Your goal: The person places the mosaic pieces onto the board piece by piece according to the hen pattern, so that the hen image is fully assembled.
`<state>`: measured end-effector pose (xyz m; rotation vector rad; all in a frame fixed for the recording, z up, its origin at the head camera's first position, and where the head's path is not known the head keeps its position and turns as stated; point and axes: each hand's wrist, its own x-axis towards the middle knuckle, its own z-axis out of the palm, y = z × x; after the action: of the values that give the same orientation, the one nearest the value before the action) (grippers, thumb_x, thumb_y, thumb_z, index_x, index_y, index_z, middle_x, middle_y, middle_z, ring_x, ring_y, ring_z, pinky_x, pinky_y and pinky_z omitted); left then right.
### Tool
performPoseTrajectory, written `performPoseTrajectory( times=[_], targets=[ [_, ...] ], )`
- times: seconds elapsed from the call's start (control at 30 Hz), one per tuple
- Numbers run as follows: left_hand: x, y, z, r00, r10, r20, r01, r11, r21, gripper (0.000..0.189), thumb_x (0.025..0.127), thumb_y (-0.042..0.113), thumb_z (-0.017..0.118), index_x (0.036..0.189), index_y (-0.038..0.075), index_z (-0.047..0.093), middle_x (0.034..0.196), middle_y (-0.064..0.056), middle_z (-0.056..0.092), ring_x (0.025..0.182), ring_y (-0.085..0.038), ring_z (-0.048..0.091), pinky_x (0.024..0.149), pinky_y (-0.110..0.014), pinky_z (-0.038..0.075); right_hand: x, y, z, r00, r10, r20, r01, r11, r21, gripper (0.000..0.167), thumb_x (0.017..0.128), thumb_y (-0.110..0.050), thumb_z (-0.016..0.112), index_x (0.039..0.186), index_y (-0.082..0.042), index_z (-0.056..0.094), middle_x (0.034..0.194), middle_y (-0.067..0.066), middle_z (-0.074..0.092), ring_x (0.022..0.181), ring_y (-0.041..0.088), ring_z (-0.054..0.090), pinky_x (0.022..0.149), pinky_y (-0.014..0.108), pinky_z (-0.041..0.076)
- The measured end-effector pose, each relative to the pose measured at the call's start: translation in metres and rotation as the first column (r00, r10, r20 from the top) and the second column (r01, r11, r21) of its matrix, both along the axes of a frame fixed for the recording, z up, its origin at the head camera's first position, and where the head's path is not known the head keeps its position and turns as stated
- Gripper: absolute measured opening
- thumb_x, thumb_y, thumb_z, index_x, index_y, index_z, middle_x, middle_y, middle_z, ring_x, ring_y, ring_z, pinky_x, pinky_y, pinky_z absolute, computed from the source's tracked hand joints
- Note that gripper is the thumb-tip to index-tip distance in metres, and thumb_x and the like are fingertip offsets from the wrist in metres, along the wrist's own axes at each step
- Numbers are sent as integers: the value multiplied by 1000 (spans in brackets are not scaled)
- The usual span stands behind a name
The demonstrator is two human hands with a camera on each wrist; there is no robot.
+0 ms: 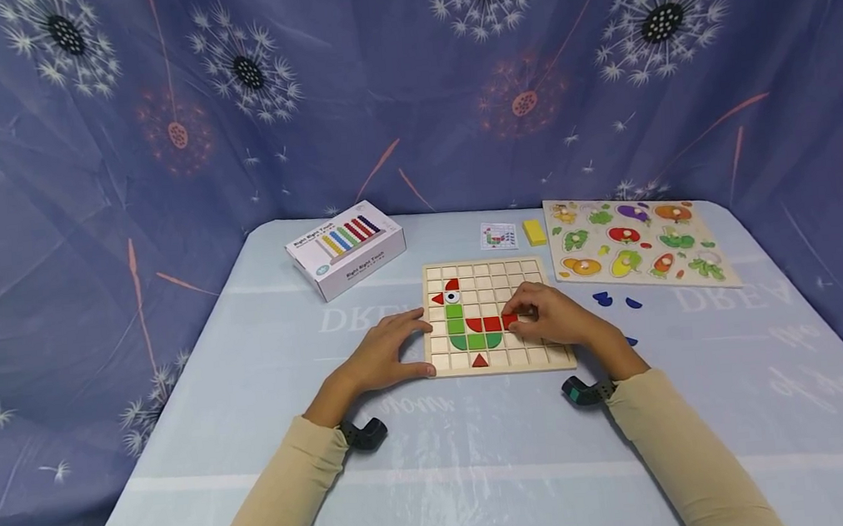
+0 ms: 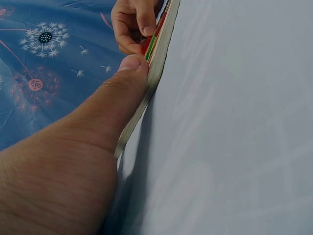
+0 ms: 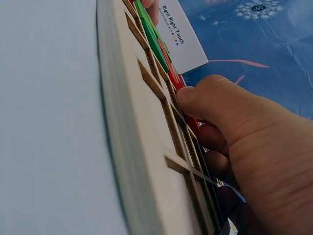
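A wooden grid board (image 1: 536,365) lies on the table, with green and red pieces set in its squares. My right hand (image 1: 550,315) is over the board and pinches a red square piece (image 1: 509,320) between thumb and fingers, at the right end of a red row. My left hand (image 1: 384,353) touches the board's left edge, its fingers fairly straight and the thumb by the near corner. Green pieces (image 1: 455,325) run down and along below the red row. A round eye piece (image 1: 452,297) sits between red ones, and a red triangle (image 1: 479,361) lies near the front.
Several dark blue pieces (image 1: 633,303) lie right of the board. Behind it are a pattern card (image 1: 498,236) and a yellow block (image 1: 534,232). A white toy box (image 1: 346,249) stands back left; a vegetable puzzle board (image 1: 645,242) lies back right.
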<state>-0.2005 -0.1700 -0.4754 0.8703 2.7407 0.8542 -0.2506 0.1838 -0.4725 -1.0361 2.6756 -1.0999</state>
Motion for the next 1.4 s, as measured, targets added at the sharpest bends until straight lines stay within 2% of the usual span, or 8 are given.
performPoseTrajectory(
  times=[0.3,0.6,1.13,1.3,1.4],
  targets=[
    [-1,0,0,1000,-7,-1,7,1000,3,70,84,54,79,140,20,55,163,-5,32,147,-30,28,117,-55,23,2,-1,-1,1000,-3,27,4,999,-33,22,85,-6,81,105,-12,74,103,0,63,93,20,53,80,36,44],
    [-1,1,1,1000,-10,-1,10,1000,2,70,84,52,80,141,19,55,163,-5,32,147,-30,28,117,-54,23,3,-2,0,999,-15,41,17,999,-36,23,85,-4,80,106,-10,73,103,0,62,93,20,54,84,35,46],
    [0,0,1,1000,-6,-1,6,1000,13,70,83,51,80,140,20,55,163,-5,32,147,-30,28,117,-55,23,4,0,2,997,-26,74,27,1000,-3,25,87,-10,80,110,-14,72,104,0,61,93,20,53,81,36,46],
    [0,1,-1,1000,-4,3,4,1000,12,70,84,52,79,141,20,54,163,-4,32,147,-29,28,117,-55,23,5,14,7,1000,-8,22,9,999,-50,20,92,-6,75,111,-9,71,104,1,63,91,18,57,79,30,50],
    [0,1,0,1000,7,18,-7,1000,4,71,84,54,79,142,22,54,163,-2,31,148,-28,26,117,-54,22,6,30,13,999,-15,-41,12,997,-75,18,94,-3,72,112,-4,71,103,3,64,89,19,57,75,34,50]
  ],
)
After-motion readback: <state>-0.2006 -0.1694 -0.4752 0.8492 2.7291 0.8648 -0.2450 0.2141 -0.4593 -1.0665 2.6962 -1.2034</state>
